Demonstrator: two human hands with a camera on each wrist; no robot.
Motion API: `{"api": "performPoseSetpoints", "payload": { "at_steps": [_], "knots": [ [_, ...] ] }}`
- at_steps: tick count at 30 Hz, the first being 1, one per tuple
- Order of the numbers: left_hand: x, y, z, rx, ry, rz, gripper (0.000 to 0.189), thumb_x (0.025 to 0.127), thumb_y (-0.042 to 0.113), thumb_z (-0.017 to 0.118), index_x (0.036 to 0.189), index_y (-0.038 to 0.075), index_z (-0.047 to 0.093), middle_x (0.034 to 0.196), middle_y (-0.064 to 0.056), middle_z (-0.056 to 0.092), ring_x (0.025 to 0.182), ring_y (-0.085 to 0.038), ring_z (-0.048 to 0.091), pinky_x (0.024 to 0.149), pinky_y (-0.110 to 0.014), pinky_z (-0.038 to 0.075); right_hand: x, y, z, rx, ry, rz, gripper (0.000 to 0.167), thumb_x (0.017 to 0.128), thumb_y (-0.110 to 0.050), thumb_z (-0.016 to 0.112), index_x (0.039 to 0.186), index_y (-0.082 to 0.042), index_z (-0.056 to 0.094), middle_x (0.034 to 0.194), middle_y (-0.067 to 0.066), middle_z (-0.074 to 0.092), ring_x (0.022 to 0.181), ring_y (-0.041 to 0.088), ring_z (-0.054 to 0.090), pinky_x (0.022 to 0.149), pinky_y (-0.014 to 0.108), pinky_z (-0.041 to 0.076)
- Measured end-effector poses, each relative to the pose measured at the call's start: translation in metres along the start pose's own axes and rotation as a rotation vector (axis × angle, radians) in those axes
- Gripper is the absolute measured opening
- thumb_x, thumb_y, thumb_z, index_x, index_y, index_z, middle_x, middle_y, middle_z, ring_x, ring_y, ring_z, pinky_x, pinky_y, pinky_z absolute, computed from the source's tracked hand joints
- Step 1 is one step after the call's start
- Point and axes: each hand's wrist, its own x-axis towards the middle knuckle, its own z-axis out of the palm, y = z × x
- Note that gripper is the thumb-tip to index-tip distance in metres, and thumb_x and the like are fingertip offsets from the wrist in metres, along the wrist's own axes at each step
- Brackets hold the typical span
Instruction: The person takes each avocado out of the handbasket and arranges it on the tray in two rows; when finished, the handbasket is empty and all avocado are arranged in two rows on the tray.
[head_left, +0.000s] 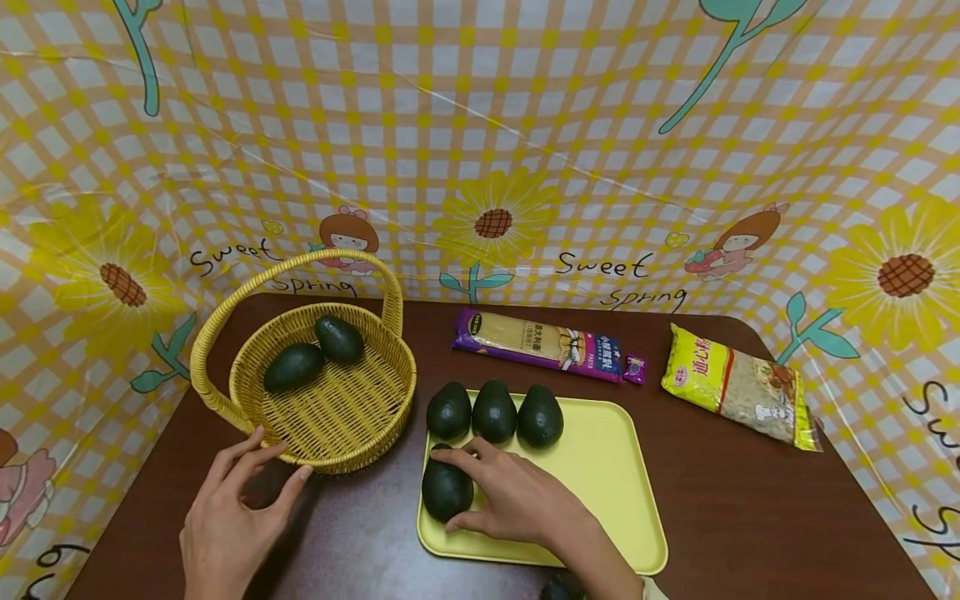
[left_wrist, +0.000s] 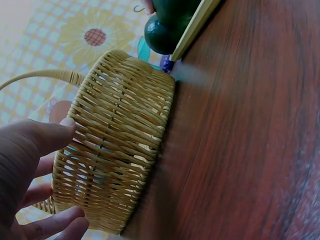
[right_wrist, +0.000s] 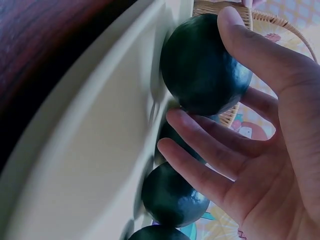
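My right hand [head_left: 517,496] grips a dark green avocado [head_left: 447,492] at the left of a yellow tray [head_left: 600,475], thumb on the near side and fingers over the far side. In the right wrist view, thumb and fingers lie against this avocado [right_wrist: 202,67]. Behind it, three more avocados [head_left: 494,412] form a row along the tray's far edge. My left hand [head_left: 236,508], fingers loosely spread, is at the near rim of a yellow wicker basket [head_left: 401,412]; its thumb tip touches the rim in the left wrist view. Two avocados [head_left: 294,367] lie inside the basket.
Behind the tray lies a purple pasta packet [head_left: 536,343], with a small purple sachet [head_left: 634,369] at its end. A yellow bag [head_left: 738,387] lies at the right. The basket's tall handle [head_left: 288,271] arches over it. A patterned cloth [head_left: 480,125] hangs behind the brown table [head_left: 750,517].
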Motion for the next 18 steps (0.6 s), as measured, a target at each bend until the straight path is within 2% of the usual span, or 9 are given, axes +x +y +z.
{"api": "performPoseSetpoints", "payload": {
  "at_steps": [4, 10, 14, 18],
  "knots": [
    [0.0000, 0.0004, 0.0000, 0.001, 0.000, -0.009, 0.041, 0.079, 0.035, 0.099, 0.115, 0.022, 0.084, 0.139, 0.000, 0.071, 0.080, -0.023, 0.072, 0.062, -0.016, 0.050, -0.0009, -0.0007, 0.0000, -0.012, 0.000, -0.001, 0.078, 0.088, -0.048, 0.090, 0.156, -0.024, 0.057, 0.128, 0.004, 0.066, 0.100, 0.014, 0.073, 0.084, 0.032, 0.060],
    [-0.0004, 0.0032, 0.0004, -0.003, -0.007, -0.059, 0.043, 0.080, 0.042, 0.098, 0.116, 0.023, 0.085, 0.139, 0.004, 0.070, 0.083, -0.023, 0.073, 0.065, -0.004, 0.041, -0.0028, -0.0007, 0.0004, -0.027, 0.007, -0.005, 0.079, 0.088, -0.054, 0.088, 0.156, -0.026, 0.057, 0.127, 0.003, 0.066, 0.100, 0.013, 0.072, 0.084, 0.032, 0.060],
    [-0.0004, 0.0045, 0.0003, 0.005, -0.009, -0.072, 0.042, 0.081, 0.043, 0.097, 0.115, 0.023, 0.085, 0.140, 0.005, 0.070, 0.084, -0.022, 0.073, 0.065, -0.007, 0.043, -0.0035, 0.0003, 0.0005, -0.039, 0.012, -0.013, 0.081, 0.088, -0.056, 0.087, 0.157, -0.027, 0.056, 0.126, 0.002, 0.066, 0.101, 0.014, 0.072, 0.085, 0.032, 0.060],
    [-0.0004, 0.0048, 0.0001, 0.015, -0.019, -0.081, 0.041, 0.082, 0.043, 0.096, 0.116, 0.023, 0.084, 0.141, 0.005, 0.070, 0.086, -0.021, 0.073, 0.064, -0.017, 0.049, -0.0034, 0.0015, 0.0001, -0.033, 0.015, -0.017, 0.081, 0.088, -0.054, 0.087, 0.158, -0.027, 0.056, 0.127, 0.002, 0.067, 0.103, 0.015, 0.072, 0.086, 0.033, 0.060]
  ]
}}
